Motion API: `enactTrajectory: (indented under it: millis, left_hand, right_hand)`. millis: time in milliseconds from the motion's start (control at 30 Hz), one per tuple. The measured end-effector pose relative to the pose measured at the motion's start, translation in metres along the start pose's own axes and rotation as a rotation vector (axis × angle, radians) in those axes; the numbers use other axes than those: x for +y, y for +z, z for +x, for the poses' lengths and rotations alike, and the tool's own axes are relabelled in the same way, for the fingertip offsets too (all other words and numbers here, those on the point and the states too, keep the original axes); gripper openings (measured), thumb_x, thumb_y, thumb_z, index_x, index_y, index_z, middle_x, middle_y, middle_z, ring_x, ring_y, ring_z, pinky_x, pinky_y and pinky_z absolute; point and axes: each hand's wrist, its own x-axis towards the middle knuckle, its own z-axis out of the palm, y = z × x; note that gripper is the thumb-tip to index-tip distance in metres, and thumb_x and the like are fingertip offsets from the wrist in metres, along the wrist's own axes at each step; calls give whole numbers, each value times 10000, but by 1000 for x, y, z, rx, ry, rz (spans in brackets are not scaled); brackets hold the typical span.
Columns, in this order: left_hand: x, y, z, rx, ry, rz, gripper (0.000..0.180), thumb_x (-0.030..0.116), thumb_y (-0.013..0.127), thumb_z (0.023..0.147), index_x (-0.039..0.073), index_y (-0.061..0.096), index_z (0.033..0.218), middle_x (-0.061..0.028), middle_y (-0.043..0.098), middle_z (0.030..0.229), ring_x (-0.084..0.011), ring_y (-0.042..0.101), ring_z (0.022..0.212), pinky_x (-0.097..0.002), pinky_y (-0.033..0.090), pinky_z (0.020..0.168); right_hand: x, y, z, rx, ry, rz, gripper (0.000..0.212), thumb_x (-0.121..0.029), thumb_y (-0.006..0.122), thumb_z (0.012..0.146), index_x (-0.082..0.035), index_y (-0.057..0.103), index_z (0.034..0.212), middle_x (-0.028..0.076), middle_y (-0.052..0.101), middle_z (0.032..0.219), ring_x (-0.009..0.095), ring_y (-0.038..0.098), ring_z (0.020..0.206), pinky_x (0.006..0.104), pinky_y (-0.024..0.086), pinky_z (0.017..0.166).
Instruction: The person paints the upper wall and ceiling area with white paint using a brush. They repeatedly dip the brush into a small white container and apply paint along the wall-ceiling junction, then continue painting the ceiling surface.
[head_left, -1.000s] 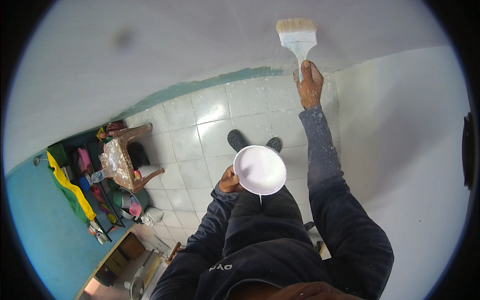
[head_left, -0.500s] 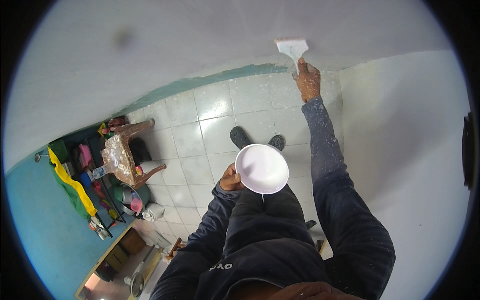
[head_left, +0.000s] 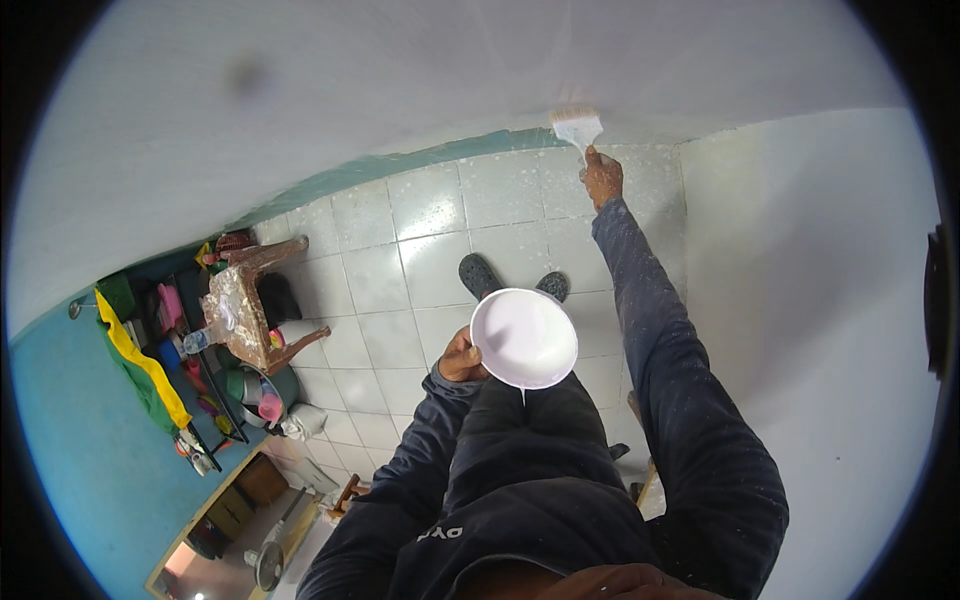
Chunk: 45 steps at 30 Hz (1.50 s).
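Observation:
My right hand (head_left: 603, 180) grips the handle of a wide white paintbrush (head_left: 577, 130). Its bristles touch the white-painted wall (head_left: 480, 70) low down, at the right end of a bare blue-green strip (head_left: 420, 157) along the floor. In front of my body my left hand (head_left: 461, 358) holds a round white bowl (head_left: 525, 340) by its rim, thumb on the near left side. White paint seems to lie in the bowl, though how deep I cannot tell. Pale specks of paint dot my right sleeve.
A paint-spattered brown stool (head_left: 240, 310) stands on the left beside a rack (head_left: 185, 350) crowded with household items. White floor tiles (head_left: 430, 265) carry paint spots near the wall. Another white wall (head_left: 800, 300) rises on the right. A fan (head_left: 270, 566) is at lower left.
My right hand has drawn the paintbrush down the wall toward the floor and slightly left. My left hand and the bowl stay in place.

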Motion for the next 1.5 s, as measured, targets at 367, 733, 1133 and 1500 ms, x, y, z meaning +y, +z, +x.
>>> enactTrajectory:
  millis: [367,733,1133,1500]
  left_hand:
    - [-8,-11,-1,-22,12,-7,909,433,807,780,-58,381,1415,-191,565,1290,-307,597,1156,-432,506,967]
    - [-5,-6,-4,-10,26,-10,912,436,800,788,-55,367,1423,-191,555,1304,-299,596,1155,-431,506,967]
    - [-16,-17,-8,16,40,-17,901,436,821,770,-51,402,1401,-177,587,1256,-284,622,1104,-406,526,922]
    - [-20,-17,-8,52,35,-56,920,402,831,752,-68,383,1404,-203,572,1263,-311,616,1111,-428,523,927]
  right_hand:
    - [-82,-27,-67,64,-249,579,453,-479,559,995,-31,624,995,-40,471,721,61,421,602,227,344,511]
    - [7,6,-4,-34,-61,-284,574,-444,397,1009,48,672,900,226,636,751,360,650,757,479,470,723]
    - [-60,-12,-75,33,-120,332,553,-517,497,1007,9,626,899,28,531,733,126,468,603,293,402,541]
    - [31,11,-1,-184,207,-172,588,-529,478,1010,0,620,796,51,533,627,134,442,513,305,370,484]
